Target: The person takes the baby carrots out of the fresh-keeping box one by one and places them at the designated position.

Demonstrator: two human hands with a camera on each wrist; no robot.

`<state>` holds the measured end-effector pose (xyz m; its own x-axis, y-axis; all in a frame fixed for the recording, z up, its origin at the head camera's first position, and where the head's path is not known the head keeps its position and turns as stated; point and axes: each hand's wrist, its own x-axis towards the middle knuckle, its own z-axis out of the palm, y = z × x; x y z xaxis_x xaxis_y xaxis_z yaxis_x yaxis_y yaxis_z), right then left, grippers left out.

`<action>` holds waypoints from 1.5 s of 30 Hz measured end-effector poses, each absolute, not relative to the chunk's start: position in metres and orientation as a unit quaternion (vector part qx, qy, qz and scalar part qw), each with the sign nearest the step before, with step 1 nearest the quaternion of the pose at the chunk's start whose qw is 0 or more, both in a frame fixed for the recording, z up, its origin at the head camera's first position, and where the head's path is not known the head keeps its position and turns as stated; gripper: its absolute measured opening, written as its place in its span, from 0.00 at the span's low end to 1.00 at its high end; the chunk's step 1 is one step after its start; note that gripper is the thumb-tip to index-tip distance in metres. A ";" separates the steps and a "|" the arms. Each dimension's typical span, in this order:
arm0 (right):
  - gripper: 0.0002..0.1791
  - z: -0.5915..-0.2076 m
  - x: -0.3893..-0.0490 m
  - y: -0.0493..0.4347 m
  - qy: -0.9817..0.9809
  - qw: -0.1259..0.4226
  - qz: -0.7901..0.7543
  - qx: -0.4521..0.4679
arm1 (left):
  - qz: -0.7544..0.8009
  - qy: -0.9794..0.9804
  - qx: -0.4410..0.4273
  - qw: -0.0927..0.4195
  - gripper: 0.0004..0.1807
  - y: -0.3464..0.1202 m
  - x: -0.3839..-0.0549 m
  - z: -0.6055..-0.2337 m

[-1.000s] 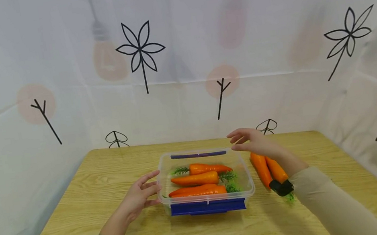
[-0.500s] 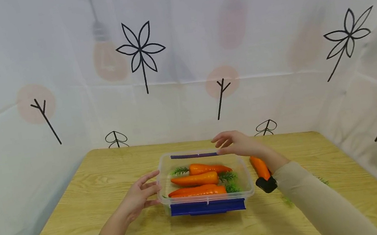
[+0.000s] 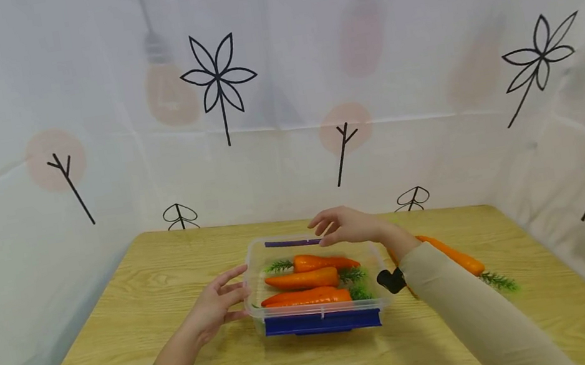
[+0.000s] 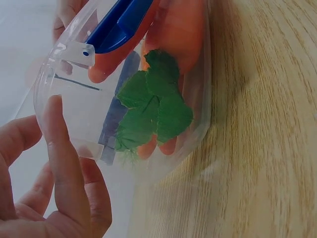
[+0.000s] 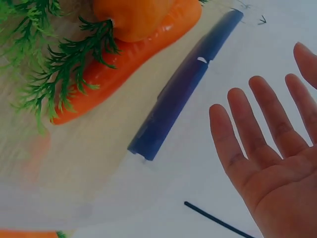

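The person's left hand, lower left, has its fingers about the end of a clear plastic container; one straight fingertip overlies the wall. Upper centre: a blue latch, adjoining a translucent tab. Visible through the plastic are orange carrots, partly hidden behind broad green leaves, and a blue strip. The right hand appears in part beyond the container, upper left. A wood-grained tabletop occupies the right side.

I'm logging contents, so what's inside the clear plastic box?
The clear plastic box holds at least three orange carrots with green sprigs; the left wrist view also shows broad green leaves inside. What lies beneath is mostly covered by the carrots and blue latch.
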<state>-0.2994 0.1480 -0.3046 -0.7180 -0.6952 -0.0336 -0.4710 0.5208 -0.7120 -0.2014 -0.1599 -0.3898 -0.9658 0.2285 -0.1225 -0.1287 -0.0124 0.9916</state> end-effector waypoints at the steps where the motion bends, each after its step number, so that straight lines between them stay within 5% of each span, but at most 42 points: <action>1: 0.23 -0.306 -0.301 0.146 0.856 0.166 -0.352 -0.340 | 0.711 0.692 0.035 0.125 0.30 -0.160 -0.201 -0.390; 14: 0.24 -0.335 -0.310 0.124 0.866 0.222 -0.251 -0.371 | 0.714 0.689 0.040 0.122 0.31 -0.161 -0.201 -0.391; 23: 0.39 -0.345 -0.312 0.129 0.872 0.263 -0.204 -0.359 | 0.717 0.685 0.040 0.125 0.29 -0.158 -0.202 -0.390; 34: 0.50 -0.349 -0.313 0.126 0.882 0.249 -0.129 -0.380 | 0.724 0.677 0.039 0.127 0.30 -0.158 -0.203 -0.391; 45: 0.52 -0.350 -0.314 0.122 0.885 0.217 -0.075 -0.406 | 0.723 0.680 0.024 0.120 0.30 -0.158 -0.204 -0.391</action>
